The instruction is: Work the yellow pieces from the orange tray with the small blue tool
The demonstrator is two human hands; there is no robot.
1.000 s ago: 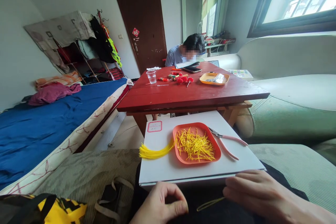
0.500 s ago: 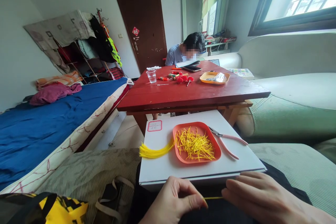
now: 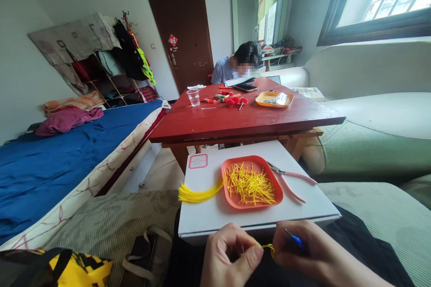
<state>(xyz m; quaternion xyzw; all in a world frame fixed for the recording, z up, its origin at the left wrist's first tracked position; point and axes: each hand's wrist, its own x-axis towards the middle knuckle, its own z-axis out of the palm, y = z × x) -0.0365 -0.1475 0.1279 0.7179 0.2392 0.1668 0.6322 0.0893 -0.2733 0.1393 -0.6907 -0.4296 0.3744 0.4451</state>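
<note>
My left hand (image 3: 232, 255) pinches a thin yellow strand (image 3: 268, 246) between thumb and forefinger, just in front of the white box. The strand bends into a small loop in the short gap between my hands. My right hand (image 3: 303, 251) is closed around a blue pen-like tool (image 3: 296, 241) with a thin dark tip; its fingers meet the strand's other side, but their exact grip there is hidden. On the white box (image 3: 202, 222), an orange-red tray (image 3: 232, 202) holds many short yellow pieces (image 3: 249, 184). Left of it lies a bundle of long yellow strands (image 3: 198, 193).
Pink-handled pliers (image 3: 289, 184) lean on the tray's right rim. Beyond stands a red table (image 3: 249, 121) with a plastic cup (image 3: 194, 97), red tufted pieces (image 3: 235, 100), a phone (image 3: 245, 87) and a yellow tray (image 3: 261, 102). Another person (image 3: 232, 67) sits behind it, head bowed.
My right hand has turned and come nearer my left, and the blue tool now shows in it. The strand, straight before, is now looped. Box and tray contents look the same.
</note>
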